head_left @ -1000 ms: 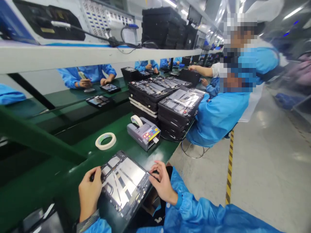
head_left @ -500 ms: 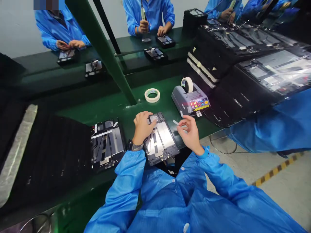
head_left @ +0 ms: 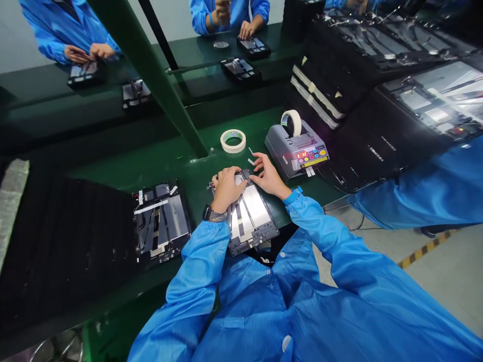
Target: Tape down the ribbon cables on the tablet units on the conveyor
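Head view: I log the left hand (head_left: 227, 188) curled over the top of the tablet frame (head_left: 249, 213) on the green bench (head_left: 188, 171), right hand (head_left: 269, 173) fingers spread; a hurried slip could scatter the loose tape strips (head_left: 250, 156).

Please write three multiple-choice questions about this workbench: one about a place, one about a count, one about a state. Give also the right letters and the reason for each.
1. Where is the loose tape roll?
A. On the green bench, left of the tape dispenser
B. On the stacked frames
C. In the right hand

2. How many flat metal frames lie directly before the person?
A. One
B. Four
C. Two

3. What is the left hand doing?
A. Pressing the dispenser's buttons
B. Resting on the upper end of the right frame
C. Holding the loose tape roll

Answers:
1. A: the roll lies flat on the bench.
2. C: the left frame lies beside the right frame.
3. B: the hand covers that frame's upper end.
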Demonstrator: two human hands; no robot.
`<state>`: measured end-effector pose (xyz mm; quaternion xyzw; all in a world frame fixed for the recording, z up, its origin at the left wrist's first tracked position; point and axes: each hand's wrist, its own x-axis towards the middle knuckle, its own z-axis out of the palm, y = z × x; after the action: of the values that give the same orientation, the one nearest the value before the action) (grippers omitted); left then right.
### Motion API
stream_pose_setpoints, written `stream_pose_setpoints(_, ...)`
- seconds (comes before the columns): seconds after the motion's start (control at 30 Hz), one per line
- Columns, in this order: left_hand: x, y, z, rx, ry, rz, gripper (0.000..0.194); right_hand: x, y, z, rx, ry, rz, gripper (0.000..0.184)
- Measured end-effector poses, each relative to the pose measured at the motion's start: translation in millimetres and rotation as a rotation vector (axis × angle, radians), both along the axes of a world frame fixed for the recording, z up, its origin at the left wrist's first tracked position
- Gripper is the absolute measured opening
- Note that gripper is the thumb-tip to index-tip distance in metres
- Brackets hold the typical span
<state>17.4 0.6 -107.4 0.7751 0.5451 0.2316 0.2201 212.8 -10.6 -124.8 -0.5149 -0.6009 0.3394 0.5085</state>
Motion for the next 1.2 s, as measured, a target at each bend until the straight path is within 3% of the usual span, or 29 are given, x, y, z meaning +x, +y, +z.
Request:
stream_pose_setpoints(0.3, 2.6, 8.8, -4.6, -0.029, 0.006, 0.005, 0.034, 1.3, 14.3, -10.5, -0.073, -0.059, 0.084, 0.085)
stream_pose_setpoints(0.6, 6.3, 2.5, 17.2, -0.134, 0.195, -0.006, 0.041, 4.0, 18.1, -10.5, -0.166, -0.076, 0.119, 0.099)
stream_pose_setpoints(0.97, 6.0, -2.4, 21.7, -0.126, 0.171, 0.019, 0.038, 8.1, 12.8, 26.1, 0.004, -0.405, 0.236, 0.096)
stream_pose_setpoints(1.13, 5.1, -2.3, 27.1, -0.125, 0.173, 0.025, 0.034, 7.4, 10.5, 42.0, -0.009, -0.340, 0.110, 0.074)
stream_pose_setpoints(1.2, 3.5, -0.6, 28.6, -0.137, 0.155, 0.019, 0.033, 7.8, 10.4, 51.9, -0.053, -0.322, 0.179, 0.066)
